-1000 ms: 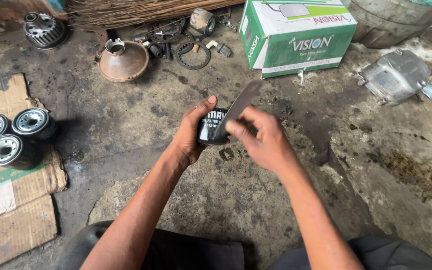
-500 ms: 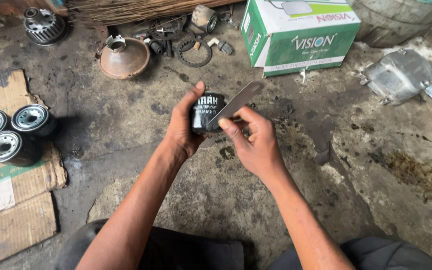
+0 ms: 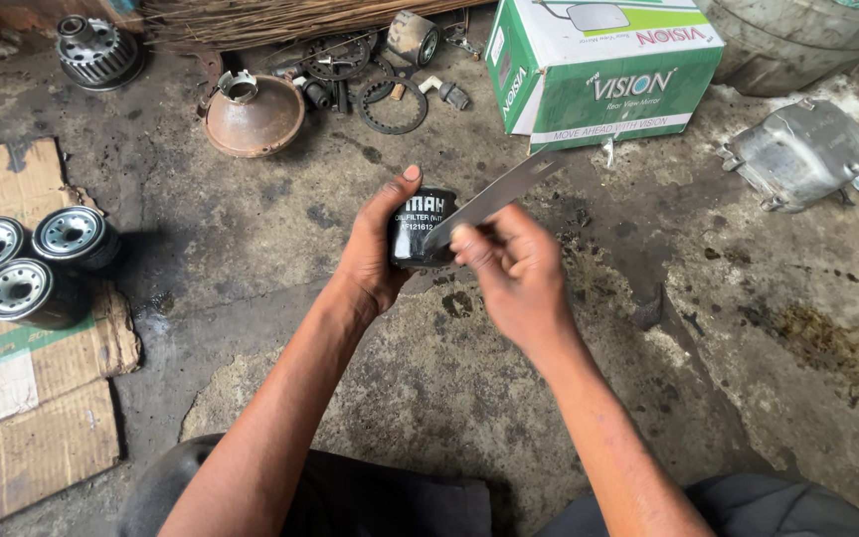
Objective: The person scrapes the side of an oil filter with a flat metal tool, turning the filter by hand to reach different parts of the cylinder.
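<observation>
Left hand (image 3: 375, 254) wraps a black filter (image 3: 422, 231), thumb up over its top edge, fingers hidden behind. Filter held above the concrete floor (image 3: 429, 398), in mid-frame, its round axis lying roughly level and running left–right; the printed side faces the camera.

Right hand (image 3: 514, 273) pinched closed on a flat metal blade (image 3: 494, 199). Blade's long axis runs from the hand up and to the right; its near end lies against the filter's right face, touching or all but touching. Cannot tell whether the tip is wedged into a seam.

So the filter lies just left of the right hand, and both hands meet at it. Left hand carries it; right hand only works the blade.

About them:
- three more filters (image 3: 32, 264) stand together on cardboard (image 3: 22, 398), far left, well apart.
- green and white box (image 3: 599, 70) beyond the blade tip.
- rusty dome part (image 3: 251, 114), ring gears (image 3: 390, 99), grey metal housing (image 3: 797, 154) along the far floor.
</observation>
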